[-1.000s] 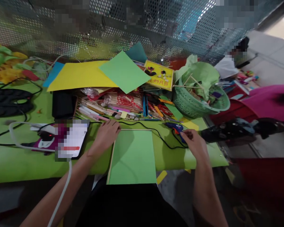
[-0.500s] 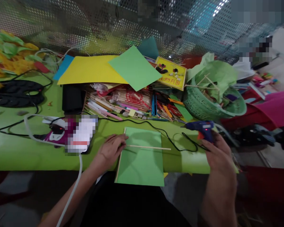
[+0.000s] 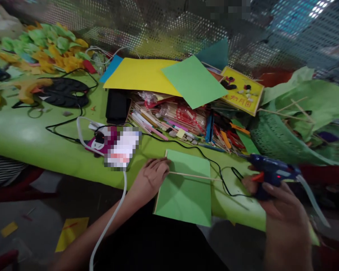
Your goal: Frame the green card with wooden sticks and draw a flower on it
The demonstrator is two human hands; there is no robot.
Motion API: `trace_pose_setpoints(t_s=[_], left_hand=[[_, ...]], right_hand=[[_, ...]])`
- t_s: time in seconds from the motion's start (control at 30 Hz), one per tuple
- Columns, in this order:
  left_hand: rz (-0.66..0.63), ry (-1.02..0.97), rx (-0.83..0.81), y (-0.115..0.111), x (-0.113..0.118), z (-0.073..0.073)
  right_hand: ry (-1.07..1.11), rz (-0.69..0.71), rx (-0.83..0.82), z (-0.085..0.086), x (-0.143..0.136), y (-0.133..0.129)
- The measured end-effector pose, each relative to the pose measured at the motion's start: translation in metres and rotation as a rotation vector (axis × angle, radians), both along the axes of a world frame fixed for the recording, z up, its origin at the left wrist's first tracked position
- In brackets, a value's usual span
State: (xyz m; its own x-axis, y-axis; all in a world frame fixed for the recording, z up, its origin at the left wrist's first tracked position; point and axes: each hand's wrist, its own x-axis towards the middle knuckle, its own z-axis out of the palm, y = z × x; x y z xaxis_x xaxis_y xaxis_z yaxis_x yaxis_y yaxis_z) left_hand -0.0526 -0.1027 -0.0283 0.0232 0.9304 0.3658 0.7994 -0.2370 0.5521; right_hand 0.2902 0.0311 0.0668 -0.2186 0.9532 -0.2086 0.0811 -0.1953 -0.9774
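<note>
A green sheet of card [image 3: 186,199] lies at the table's front edge, with a thin wooden strip along its left side. Across it runs a thin wooden stick [image 3: 194,176], its right end sticking out past the card. My left hand [image 3: 155,173] is closed on the stick's left end at the card's left edge; the fingertips are partly hidden. Off to the right, my right hand [image 3: 282,203] grips a blue hot glue gun [image 3: 277,171] with an orange trigger. Its nozzle points left and a clear glue stick trails from its back.
Behind the card is a box of pens and sticks [image 3: 169,120], with yellow card [image 3: 141,75] over it. A green basket [image 3: 271,131] stands at right. A phone [image 3: 122,146] with a white cable lies left. The gun's black cord [image 3: 197,148] crosses the table.
The view has swung left, so the table's contents appear farther right. My right hand has brought the glue gun closer to me and farther right. My left hand stays at the stick's end.
</note>
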Motion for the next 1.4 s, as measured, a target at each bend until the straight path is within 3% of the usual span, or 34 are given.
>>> trace_pose_setpoints(t_s=[0.1,0.3,0.63,1.1,1.4], left_hand=[[-0.036,-0.002,-0.004,-0.001,-0.002,-0.001],[-0.075,0.027,-0.001,-0.003,-0.001,0.006],[-0.072,0.044,-0.012,-0.003,-0.001,0.009],[-0.072,0.038,-0.037,-0.003,-0.002,0.011],[-0.074,0.037,-0.03,-0.003,-0.001,0.012]], right_hand=[[-0.052,0.119,-0.085,0.0,-0.021,0.006],[-0.172,0.26,-0.102,-0.005,-0.068,0.018],[-0.671,0.601,0.151,-0.013,-0.128,0.03],[-0.809,0.709,0.383,-0.021,-0.139,0.028],[-0.814,0.72,0.409,-0.022,-0.141,0.028]])
